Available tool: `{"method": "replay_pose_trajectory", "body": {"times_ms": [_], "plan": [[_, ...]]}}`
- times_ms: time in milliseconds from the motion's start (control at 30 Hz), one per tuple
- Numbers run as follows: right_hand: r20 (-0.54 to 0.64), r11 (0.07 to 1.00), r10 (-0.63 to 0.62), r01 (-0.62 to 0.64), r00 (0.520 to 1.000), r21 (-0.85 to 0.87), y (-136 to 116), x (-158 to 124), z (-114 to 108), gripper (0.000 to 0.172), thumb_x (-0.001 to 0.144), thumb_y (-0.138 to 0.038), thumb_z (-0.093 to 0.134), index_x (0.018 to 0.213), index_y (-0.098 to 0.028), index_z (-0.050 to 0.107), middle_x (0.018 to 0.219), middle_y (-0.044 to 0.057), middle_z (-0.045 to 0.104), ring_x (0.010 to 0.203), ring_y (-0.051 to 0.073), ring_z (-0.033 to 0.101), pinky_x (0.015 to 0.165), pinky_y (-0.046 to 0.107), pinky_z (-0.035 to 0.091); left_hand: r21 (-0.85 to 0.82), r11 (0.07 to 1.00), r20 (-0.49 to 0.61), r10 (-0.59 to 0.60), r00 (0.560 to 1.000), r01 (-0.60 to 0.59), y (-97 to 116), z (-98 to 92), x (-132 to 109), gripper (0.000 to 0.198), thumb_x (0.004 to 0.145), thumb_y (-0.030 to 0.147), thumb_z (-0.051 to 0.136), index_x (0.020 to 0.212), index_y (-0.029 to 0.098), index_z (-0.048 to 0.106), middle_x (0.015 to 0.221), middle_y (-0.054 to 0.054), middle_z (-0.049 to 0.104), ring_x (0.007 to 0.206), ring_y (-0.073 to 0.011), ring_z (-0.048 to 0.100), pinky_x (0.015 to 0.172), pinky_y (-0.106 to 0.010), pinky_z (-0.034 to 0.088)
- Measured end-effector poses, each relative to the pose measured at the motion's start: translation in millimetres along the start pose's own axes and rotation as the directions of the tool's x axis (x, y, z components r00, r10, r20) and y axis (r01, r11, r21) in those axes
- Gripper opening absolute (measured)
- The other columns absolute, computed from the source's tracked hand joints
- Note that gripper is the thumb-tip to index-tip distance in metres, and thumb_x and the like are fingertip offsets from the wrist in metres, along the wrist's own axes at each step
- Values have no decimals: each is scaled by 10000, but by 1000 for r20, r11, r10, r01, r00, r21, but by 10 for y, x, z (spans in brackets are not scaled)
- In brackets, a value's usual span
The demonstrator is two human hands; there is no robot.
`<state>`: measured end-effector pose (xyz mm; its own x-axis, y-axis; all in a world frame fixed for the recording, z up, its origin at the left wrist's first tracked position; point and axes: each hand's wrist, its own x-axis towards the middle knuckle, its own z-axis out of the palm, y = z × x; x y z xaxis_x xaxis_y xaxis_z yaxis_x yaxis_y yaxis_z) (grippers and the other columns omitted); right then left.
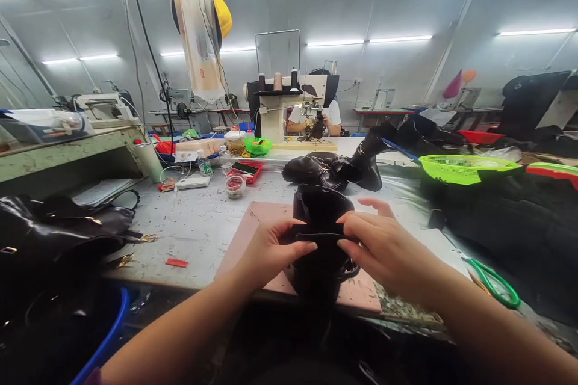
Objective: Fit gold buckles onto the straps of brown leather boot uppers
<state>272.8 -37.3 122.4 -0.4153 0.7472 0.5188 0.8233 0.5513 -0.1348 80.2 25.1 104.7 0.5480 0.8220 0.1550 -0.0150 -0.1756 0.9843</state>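
Note:
A black leather boot upper [316, 271] is held upright over a pink board [266, 216] at the table's front edge, its opening turned up toward me. My left hand [275, 246] pinches the near rim of the opening between thumb and fingers. On the other side of that rim, my right hand [370, 240] pinches it too, with one finger lifted away. Between the two hands the folded edge runs level. A strap loop shows low on the boot upper's right side.
More black boots [334, 168] lie behind the board, and others [67, 222] are heaped at left above a blue bin [120, 319]. Green-handled scissors [494, 283] lie at right. A lime basket [467, 168], a water bottle [205, 164] and a clear tape roll [235, 185] stand farther back. A co-worker [334, 117] sits behind a sewing machine [275, 114].

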Motion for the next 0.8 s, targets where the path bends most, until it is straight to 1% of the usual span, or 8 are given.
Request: {"method": "replay_pose_trajectory", "body": {"times_ms": [233,500,567,600,667,733,767,800], "plan": [[-26,1000,3,-3,1000,-14,18,-23,31,170,854,-172,380,691,-217,358,633,-36,513,581,126,489,937,460,269,2,1000,-60,-25,998,25,-12,20,7,194,606,251,712,765,147,676,740,-18,682,727,-171,610,709,-286,483],[-10,1000,1,-1,1000,13,60,-43,-2,150,860,-205,410,710,-212,402,695,-16,588,597,129,528,950,473,241,-118,993,-114,-21,993,8,-93,85,-20,123,604,243,704,666,150,654,634,9,631,624,-128,557,633,-245,443],[-24,1000,-2,2,1000,4,94,-51,-8,137,863,-214,423,727,-209,426,687,-25,581,583,121,523,958,467,230,-156,988,-89,-34,995,20,-115,42,-16,133,609,250,704,690,153,662,653,3,629,646,-132,555,654,-252,441],[-33,1000,-7,7,999,-4,109,-55,-9,132,864,-215,427,733,-208,434,680,-29,574,579,119,522,961,463,225,-158,987,-49,-43,998,35,-109,7,-9,141,623,258,694,720,159,669,676,-2,629,668,-137,557,670,-257,441],[-48,1000,-19,18,999,-16,126,-55,-7,136,863,-215,433,727,-204,435,659,-39,556,569,114,517,963,455,220,-78,997,63,-11,998,16,-41,-76,11,143,657,269,663,759,170,673,784,-26,631,756,-160,565,708,-275,444],[-61,999,-29,28,998,-25,123,-45,-2,155,860,-213,434,706,-200,427,631,-48,531,551,107,504,957,447,229,166,977,163,106,981,-133,106,-146,32,118,681,267,634,748,174,662,902,-50,603,869,-188,547,775,-304,436],[-68,999,-34,32,997,-31,116,-37,-1,165,859,-215,435,696,-198,425,618,-50,520,543,104,497,952,445,237,331,915,211,166,963,-230,198,-168,41,111,687,267,631,743,174,652,933,-56,585,904,-196,531,803,-317,426],[-72,999,-38,35,997,-37,108,-28,-1,172,859,-216,435,688,-197,425,607,-52,510,539,103,492,947,444,244,491,812,272,202,941,-316,292,-180,50,104,697,267,631,740,174,642,933,-57,577,916,-199,519,820,-324,415]]}}
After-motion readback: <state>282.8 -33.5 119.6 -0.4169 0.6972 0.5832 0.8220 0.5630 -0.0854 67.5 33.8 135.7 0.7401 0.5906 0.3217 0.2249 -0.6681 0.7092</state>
